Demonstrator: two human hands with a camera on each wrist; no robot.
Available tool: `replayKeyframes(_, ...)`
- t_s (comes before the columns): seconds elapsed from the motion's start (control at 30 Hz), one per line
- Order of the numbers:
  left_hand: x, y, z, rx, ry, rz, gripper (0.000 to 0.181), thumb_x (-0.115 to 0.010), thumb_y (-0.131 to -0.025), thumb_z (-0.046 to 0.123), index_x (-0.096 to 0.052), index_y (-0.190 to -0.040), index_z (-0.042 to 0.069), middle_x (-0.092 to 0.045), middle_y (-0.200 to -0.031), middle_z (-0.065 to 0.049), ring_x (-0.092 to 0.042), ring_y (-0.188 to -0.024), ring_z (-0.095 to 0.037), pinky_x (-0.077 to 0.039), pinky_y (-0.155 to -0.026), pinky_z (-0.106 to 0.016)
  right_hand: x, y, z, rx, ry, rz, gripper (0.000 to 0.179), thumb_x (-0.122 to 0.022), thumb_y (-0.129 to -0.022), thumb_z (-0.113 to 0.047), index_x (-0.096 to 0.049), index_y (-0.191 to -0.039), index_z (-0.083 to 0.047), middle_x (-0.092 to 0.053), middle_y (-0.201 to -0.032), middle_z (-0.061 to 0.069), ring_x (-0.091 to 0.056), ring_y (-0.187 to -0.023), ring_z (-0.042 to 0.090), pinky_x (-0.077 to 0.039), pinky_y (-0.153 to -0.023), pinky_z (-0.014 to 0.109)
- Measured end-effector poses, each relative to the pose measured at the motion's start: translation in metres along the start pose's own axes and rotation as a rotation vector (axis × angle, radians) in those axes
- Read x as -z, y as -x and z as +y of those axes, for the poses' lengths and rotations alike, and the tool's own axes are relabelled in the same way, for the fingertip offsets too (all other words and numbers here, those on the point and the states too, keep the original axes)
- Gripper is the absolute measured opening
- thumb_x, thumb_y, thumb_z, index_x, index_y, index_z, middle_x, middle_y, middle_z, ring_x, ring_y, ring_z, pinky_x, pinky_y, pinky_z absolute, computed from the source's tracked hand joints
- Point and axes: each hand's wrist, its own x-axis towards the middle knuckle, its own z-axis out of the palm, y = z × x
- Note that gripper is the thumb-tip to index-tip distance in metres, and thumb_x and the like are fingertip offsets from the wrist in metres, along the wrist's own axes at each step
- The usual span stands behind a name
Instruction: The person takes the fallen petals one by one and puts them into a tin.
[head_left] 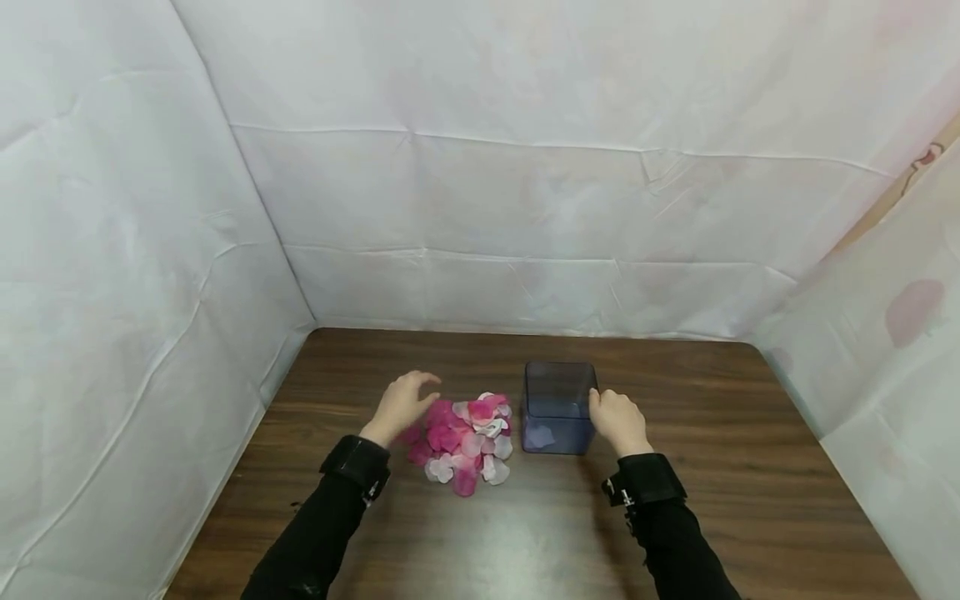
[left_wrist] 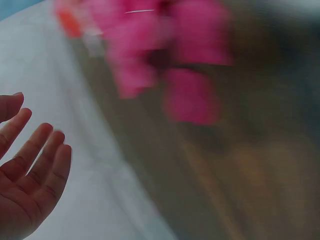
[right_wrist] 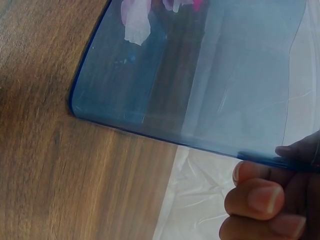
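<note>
A loose heap of pink and white artificial petals (head_left: 459,435) lies on the wooden table. My left hand (head_left: 401,407) is at the heap's left side, fingers loosely bent and nothing held; the left wrist view shows that hand (left_wrist: 37,182) apart from the blurred petals (left_wrist: 190,95). Right of the heap is a translucent blue plastic box (head_left: 560,437), its opening upward. My right hand (head_left: 619,421) grips the box's right rim. In the right wrist view, the thumb and curled fingers (right_wrist: 255,197) pinch the box wall (right_wrist: 235,100) from either side.
The brown wood-grain table (head_left: 742,467) ends at a white cloth wall (head_left: 525,292) behind. More white cloth (head_left: 150,292) hangs along the left, and a patterned cloth (head_left: 885,375) borders the right side.
</note>
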Motion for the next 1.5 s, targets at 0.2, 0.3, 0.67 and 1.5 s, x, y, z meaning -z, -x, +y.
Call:
replayKeyframes(0.2, -0.027, 0.029, -0.027, 0.04, -0.08, -0.093, 0.03, -0.069, -0.083, 0.01, -0.065, -0.112, 0.002, -0.064, -0.109, -0.017, -0.062, -0.102, -0.032, -0.05, -0.086, -0.047, 0.001, 0.0, 0.001, 0.001, -0.001, 0.004, 0.042, -0.029, -0.102, -0.026, -0.041, -0.065, -0.01, -0.037, -0.059, 0.006, -0.039, -0.053, 0.021, -0.028, -0.054, 0.031)
replayKeyframes(0.3, -0.036, 0.038, -0.033, 0.04, -0.129, -0.114, 0.036, -0.07, -0.08, 0.007, -0.063, -0.116, 0.003, -0.062, -0.107, -0.015, -0.06, -0.1, -0.033, -0.051, -0.081, -0.047, 0.002, 0.001, 0.002, 0.002, 0.004, 0.006, 0.042, -0.028, -0.102, -0.027, -0.041, -0.065, -0.01, -0.037, -0.059, 0.006, -0.04, -0.053, 0.021, -0.028, -0.053, 0.031)
replayKeyframes(0.67, -0.047, 0.036, -0.035, 0.033, -0.071, -0.028, 0.033, -0.058, -0.068, -0.016, -0.069, -0.093, 0.003, -0.061, -0.074, -0.006, -0.057, -0.069, -0.018, -0.048, -0.064, -0.033, 0.005, 0.006, 0.003, 0.009, -0.004, 0.014, 0.043, -0.027, -0.102, -0.026, -0.039, -0.063, -0.011, -0.034, -0.057, 0.004, -0.035, -0.051, 0.018, -0.025, -0.051, 0.03)
replayKeyframes(1.5, -0.018, -0.058, 0.119, -0.308, 0.299, -0.088, 0.016, -0.063, -0.088, 0.004, -0.068, -0.103, 0.004, -0.065, -0.085, -0.006, -0.063, -0.073, -0.012, -0.05, -0.072, -0.022, 0.006, 0.004, 0.008, -0.021, -0.003, 0.035, 0.042, -0.028, -0.102, -0.026, -0.043, -0.066, -0.009, -0.042, -0.062, 0.009, -0.044, -0.057, 0.023, -0.03, -0.057, 0.034)
